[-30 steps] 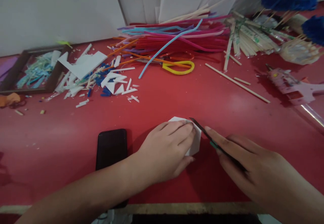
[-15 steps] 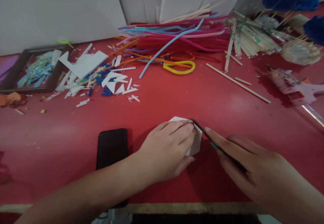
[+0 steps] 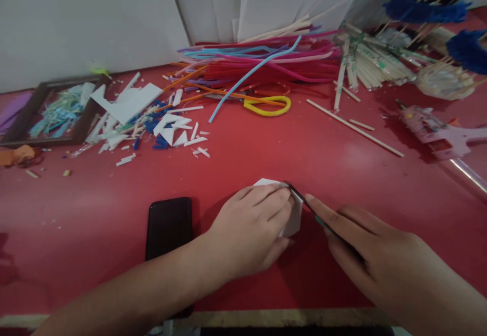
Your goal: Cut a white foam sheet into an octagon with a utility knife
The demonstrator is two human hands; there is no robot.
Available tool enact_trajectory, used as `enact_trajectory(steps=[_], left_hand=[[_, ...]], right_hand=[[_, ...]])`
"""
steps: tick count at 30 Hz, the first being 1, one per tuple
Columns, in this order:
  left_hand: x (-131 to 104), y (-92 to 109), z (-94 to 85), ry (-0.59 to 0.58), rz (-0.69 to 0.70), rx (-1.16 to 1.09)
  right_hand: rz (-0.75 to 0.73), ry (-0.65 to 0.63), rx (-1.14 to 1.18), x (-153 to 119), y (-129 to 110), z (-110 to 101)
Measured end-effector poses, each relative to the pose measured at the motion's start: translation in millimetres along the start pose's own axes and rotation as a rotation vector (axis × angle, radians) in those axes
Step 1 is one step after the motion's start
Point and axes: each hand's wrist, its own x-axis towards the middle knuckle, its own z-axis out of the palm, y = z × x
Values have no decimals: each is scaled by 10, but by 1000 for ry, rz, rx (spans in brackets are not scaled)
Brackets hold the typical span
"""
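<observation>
On the red table, a small piece of white board (image 3: 292, 220) with angled edges lies mostly hidden under my left hand (image 3: 256, 219). The fingers of that hand are closed together over it, pinning it down, with the thumb at its lower right. My right hand (image 3: 365, 245) is closed around a dark craft knife (image 3: 310, 208) with a bit of green on it, index finger stretched along its top. The blade lies against the board's upper right edge, close to my left fingertips.
A black phone (image 3: 169, 227) lies partly under my left forearm. White scraps (image 3: 171, 125), pipe cleaners (image 3: 258, 67) and yellow-handled scissors (image 3: 268, 105) lie farther back. At right are wooden sticks (image 3: 353, 127), a pink glue gun (image 3: 437, 131) and blue fringed pieces (image 3: 426, 6).
The view has shifted slightly. The knife stays at the board's upper right edge, and both hands keep nearly the same pose.
</observation>
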Motion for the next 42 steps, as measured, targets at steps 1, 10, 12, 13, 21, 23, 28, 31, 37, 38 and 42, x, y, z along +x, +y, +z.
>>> enact_trajectory(steps=[1,10,12,13,21,23,28,31,37,38,42], left_hand=[[2,0,-4,3,0,-3],[12,-3,-32,21,-2,-19],[12,-10,-28,6,-11,-26],[14,-14,-25,-1,-15,-30],[20,-2,-25,-11,-17,-47],[18,1,-25,-3,-15,-42],[16,6,-9,8,-21,-39],[8,11,0,18,-36,-28],[-3,9,3,16,-36,-14],[-2,8,4,20,-34,-14],[3,6,9,16,-36,-22]], right_hand=[[1,-7,-2,-2,0,-5],[23,-43,-28,1,-5,38],[18,-55,-33,-49,22,49],[13,-69,-33,-74,37,50],[34,-41,-3,47,6,11],[37,-36,-2,81,-15,6],[20,-55,-31,25,-16,8],[50,-37,-44,-34,-31,3],[73,-87,23,-108,-93,-59],[76,-81,32,-125,-99,-66],[118,-63,43,-226,-111,-79]])
